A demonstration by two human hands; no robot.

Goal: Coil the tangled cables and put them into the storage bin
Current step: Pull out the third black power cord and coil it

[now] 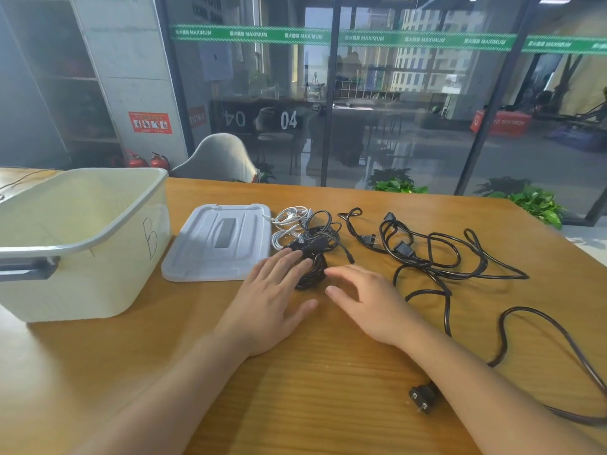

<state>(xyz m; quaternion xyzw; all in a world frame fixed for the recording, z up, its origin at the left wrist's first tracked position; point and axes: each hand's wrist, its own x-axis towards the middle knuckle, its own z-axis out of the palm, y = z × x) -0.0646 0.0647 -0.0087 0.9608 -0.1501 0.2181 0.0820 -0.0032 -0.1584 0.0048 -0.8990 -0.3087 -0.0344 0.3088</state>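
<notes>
Left hand [272, 297] flat, fingers straight, tips touching the small black cable bundle [313, 254]; right hand [368, 303] loosely spread just beside it, holding nothing. Likely bracketing the bundle to gather it. White cables [287, 224] lie behind. Larger black tangle [437, 257] sprawls right. Lid [218, 244] set aside, so the bin [82, 244], far left on the desk [328, 372], stands open, apparently empty.
</notes>
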